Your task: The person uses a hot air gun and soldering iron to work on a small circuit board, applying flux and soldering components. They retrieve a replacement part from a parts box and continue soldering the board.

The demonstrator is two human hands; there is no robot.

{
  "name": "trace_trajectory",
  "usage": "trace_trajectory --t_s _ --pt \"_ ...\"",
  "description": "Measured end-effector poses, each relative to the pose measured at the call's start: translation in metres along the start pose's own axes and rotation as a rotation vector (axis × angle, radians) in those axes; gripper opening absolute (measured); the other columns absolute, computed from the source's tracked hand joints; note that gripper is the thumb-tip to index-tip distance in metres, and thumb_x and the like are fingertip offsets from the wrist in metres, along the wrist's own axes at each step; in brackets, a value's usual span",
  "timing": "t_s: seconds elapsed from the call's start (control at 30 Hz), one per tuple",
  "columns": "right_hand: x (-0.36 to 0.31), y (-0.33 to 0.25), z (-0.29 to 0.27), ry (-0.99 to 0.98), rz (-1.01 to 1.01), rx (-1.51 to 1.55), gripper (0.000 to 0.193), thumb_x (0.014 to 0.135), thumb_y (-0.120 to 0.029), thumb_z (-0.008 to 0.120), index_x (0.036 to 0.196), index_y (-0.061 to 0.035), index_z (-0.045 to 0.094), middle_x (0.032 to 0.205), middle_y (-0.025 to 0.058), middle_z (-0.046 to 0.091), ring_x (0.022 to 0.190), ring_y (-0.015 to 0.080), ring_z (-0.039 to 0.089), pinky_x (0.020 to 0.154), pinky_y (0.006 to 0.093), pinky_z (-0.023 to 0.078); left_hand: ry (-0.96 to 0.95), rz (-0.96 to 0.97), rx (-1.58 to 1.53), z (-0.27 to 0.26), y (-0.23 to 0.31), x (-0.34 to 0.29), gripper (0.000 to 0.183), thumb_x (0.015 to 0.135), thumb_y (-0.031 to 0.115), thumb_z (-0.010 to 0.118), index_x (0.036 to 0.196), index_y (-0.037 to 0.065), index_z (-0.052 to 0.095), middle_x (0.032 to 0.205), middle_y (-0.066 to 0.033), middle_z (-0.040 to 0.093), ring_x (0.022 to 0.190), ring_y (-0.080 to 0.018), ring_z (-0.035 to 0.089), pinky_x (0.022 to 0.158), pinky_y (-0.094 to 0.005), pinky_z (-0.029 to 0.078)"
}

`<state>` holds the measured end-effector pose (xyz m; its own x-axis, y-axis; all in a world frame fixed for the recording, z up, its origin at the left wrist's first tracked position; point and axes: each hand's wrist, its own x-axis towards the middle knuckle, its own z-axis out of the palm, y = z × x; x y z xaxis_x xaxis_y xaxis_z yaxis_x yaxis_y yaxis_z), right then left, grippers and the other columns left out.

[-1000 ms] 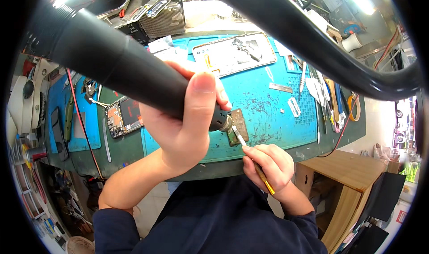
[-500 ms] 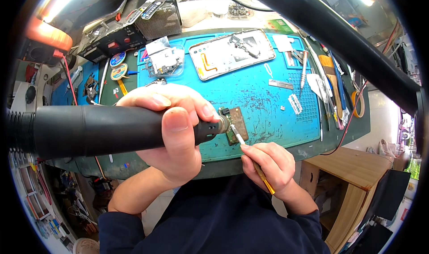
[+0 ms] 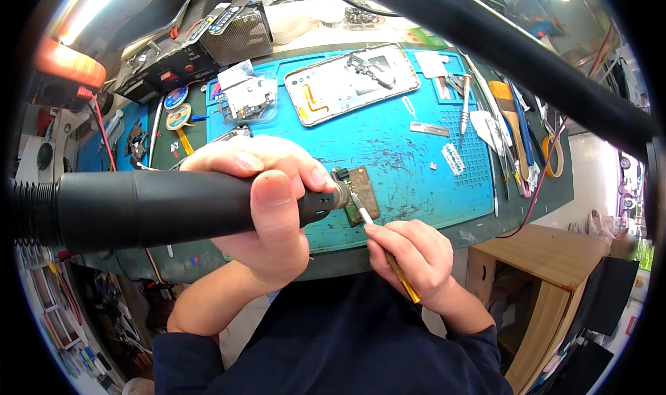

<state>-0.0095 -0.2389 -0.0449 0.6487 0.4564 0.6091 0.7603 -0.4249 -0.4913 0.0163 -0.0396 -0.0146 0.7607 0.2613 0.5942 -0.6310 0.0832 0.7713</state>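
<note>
My left hand [image 3: 270, 207] is wrapped round a thick black hot air gun [image 3: 159, 207], held level so its metal nozzle [image 3: 340, 194] sits just over the left side of a small circuit board [image 3: 361, 190]. The board is green on one side, with a brown-grey plate on the other, and lies on a blue repair mat [image 3: 402, 207]. In my right hand [image 3: 416, 259] is a slim knife-like tool with a gold handle [image 3: 402, 277] and a silver collar. Its tip reaches the board's green part beside the nozzle; the nozzle partly hides that spot.
A phone housing [image 3: 329, 107] lies beyond the board, left of a flat metal blade [image 3: 429, 129]. A screwdriver [image 3: 465, 107], brush [image 3: 506, 103] and tape roll [image 3: 553, 155] are at right. A parts box [image 3: 246, 102] stands back left. A black bar [image 3: 499, 48] crosses overhead.
The view has shifted slightly, so the bench items appear a little farther left. Both hands keep their grips, with the nozzle and tool tip still at the circuit board.
</note>
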Motion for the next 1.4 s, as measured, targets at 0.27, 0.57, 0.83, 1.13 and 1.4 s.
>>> trace_trajectory --t_s 0.27,0.57,0.83,1.13,1.4 --pt "0.001 -0.001 0.001 -0.014 0.016 -0.004 0.029 0.076 0.002 0.08 0.104 0.0014 0.07 0.083 0.0083 0.067 0.064 0.0214 0.065 0.054 0.0316 0.053 0.012 0.011 0.027 0.002 0.001 -0.001 0.019 0.105 0.026 0.053 0.112 0.013 0.041 0.085 -0.0029 0.048 0.074 -0.016 0.056 0.06 -0.0338 0.056" --pt "0.003 0.0 0.001 -0.022 0.019 -0.011 0.03 0.077 0.001 0.08 0.105 0.0014 0.07 0.083 0.0079 0.067 0.065 0.0204 0.065 0.054 0.0312 0.053 -0.029 0.025 0.057 0.0 0.001 -0.001 0.019 0.106 0.026 0.052 0.113 0.013 0.041 0.085 -0.0033 0.048 0.073 -0.0164 0.055 0.059 -0.0338 0.056" --pt "0.007 0.001 0.002 -0.021 0.041 0.026 0.031 0.075 0.002 0.081 0.104 0.0007 0.071 0.085 0.0084 0.068 0.068 0.0217 0.068 0.055 0.0311 0.054 -0.045 0.052 0.063 0.0 0.002 0.0 0.02 0.106 0.027 0.051 0.114 0.012 0.04 0.085 -0.0031 0.048 0.073 -0.0162 0.055 0.058 -0.033 0.056" --pt "0.001 0.0 -0.001 0.024 0.055 0.049 0.028 0.074 0.005 0.079 0.1 0.0 0.071 0.084 0.0092 0.069 0.067 0.022 0.068 0.056 0.0306 0.054 0.017 0.086 0.038 -0.004 0.009 0.011 0.017 0.106 0.027 0.051 0.111 0.013 0.042 0.085 -0.0022 0.047 0.075 -0.0153 0.055 0.061 -0.0319 0.054" --pt "0.004 0.003 -0.016 0.027 0.181 0.234 0.025 0.076 0.009 0.075 0.1 0.0021 0.071 0.082 0.0123 0.07 0.068 0.0226 0.068 0.06 0.0296 0.054 0.061 -0.059 -0.15 -0.005 0.003 0.019 0.015 0.106 0.022 0.053 0.11 0.011 0.044 0.08 -0.0022 0.048 0.07 -0.016 0.056 0.06 -0.0339 0.054"
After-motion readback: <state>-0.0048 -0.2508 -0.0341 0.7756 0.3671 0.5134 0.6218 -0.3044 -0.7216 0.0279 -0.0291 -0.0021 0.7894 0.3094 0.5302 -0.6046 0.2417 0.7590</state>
